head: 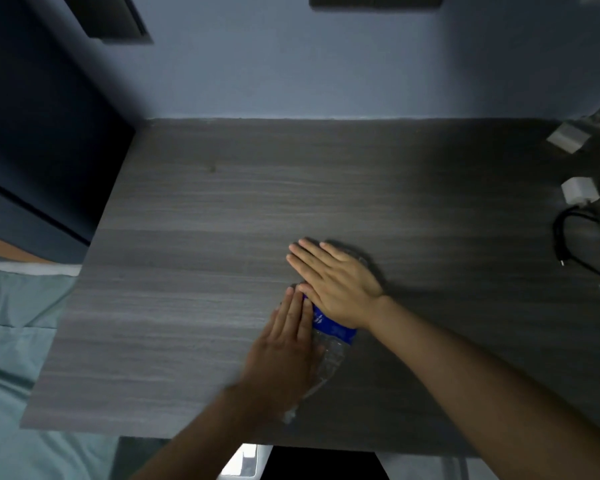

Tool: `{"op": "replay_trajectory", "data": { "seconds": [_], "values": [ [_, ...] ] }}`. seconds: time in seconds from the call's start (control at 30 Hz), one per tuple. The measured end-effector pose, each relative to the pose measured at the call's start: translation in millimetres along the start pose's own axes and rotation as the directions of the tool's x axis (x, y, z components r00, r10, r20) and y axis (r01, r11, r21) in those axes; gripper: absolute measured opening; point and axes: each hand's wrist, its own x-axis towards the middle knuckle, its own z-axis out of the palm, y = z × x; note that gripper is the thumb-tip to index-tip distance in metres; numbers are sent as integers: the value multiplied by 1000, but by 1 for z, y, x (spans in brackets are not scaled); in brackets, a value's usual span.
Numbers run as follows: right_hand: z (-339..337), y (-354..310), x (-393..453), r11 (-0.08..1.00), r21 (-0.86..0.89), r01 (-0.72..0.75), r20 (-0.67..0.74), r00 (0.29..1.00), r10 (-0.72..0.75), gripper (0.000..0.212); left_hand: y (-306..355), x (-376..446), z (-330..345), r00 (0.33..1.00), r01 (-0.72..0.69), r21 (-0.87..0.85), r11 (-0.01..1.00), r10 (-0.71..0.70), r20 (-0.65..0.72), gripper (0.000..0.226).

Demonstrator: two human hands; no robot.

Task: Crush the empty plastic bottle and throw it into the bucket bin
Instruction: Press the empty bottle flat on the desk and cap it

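Observation:
A clear plastic bottle (331, 344) with a blue label lies on its side on the grey wood-grain table (187, 237), near the front edge. Both my hands lie flat on top of it. My left hand (284, 351) covers the nearer part, fingers straight and together. My right hand (336, 282) presses palm-down on the farther part, hiding that end. Only the label and a crumpled clear stretch show between my hands. No bucket bin is in view.
At the table's right edge lie a black looped cable (575, 244), a white charger block (579, 190) and a small white box (568, 136). A bed with a pale green sheet (14, 341) stands to the left. A wall runs behind the table.

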Motion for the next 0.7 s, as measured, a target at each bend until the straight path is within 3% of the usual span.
{"op": "replay_trajectory", "data": {
  "seconds": [0.13, 0.2, 0.33, 0.53, 0.7],
  "values": [
    [-1, 0, 0, 999, -11, -30, -22, 999, 30, 61, 4, -1, 5, 1000, 5, -64, 998, -7, -27, 63],
    [-1, 0, 0, 1000, 6, -21, -16, 1000, 21, 62, 5, -2, 10, 996, 85, -160, 984, -79, 40, 64],
    [-7, 1, -2, 999, 29, -16, -30, 999, 17, 60, 13, -6, 4, 980, 193, -290, 937, -201, 3, 69],
    [-12, 3, -6, 991, 132, 36, -17, 999, -34, 56, 18, 1, -6, 937, 330, -555, 764, -337, 94, 70],
    [-32, 3, -18, 951, 308, -20, -83, 995, 47, 50, 13, 9, -12, 893, 427, -643, 636, -409, 188, 46]
  ]
}}
